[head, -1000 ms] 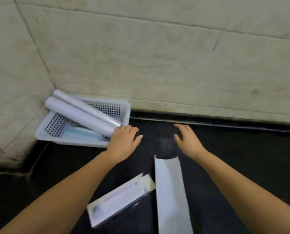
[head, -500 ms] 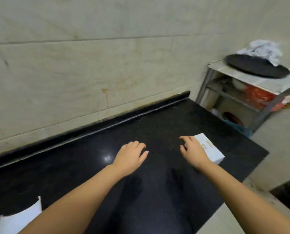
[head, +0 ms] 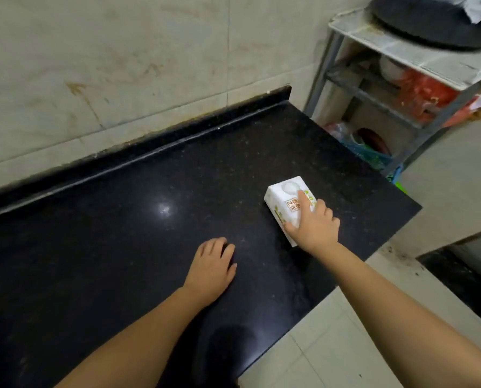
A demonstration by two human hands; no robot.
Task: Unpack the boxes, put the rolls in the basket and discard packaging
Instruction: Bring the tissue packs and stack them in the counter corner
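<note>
A white box (head: 285, 203) is lying on the black countertop (head: 121, 233) near its 3 o'clock corner. The right hand (head: 314, 228) is closing over it, fingers clamped on its top and side. At 8 o'clock of the box, the left hand (head: 212, 268) is resting flat, fingers loosely together.

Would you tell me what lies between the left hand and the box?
Nothing: in the head view, only bare black counter separates the left hand from the box.

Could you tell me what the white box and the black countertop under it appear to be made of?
The white box looks like printed cardboard: crisp folded edges, matte faces with green and brown print. The countertop looks like polished stone, perhaps granite: fine pale speckles and a sharp light reflection.
</note>
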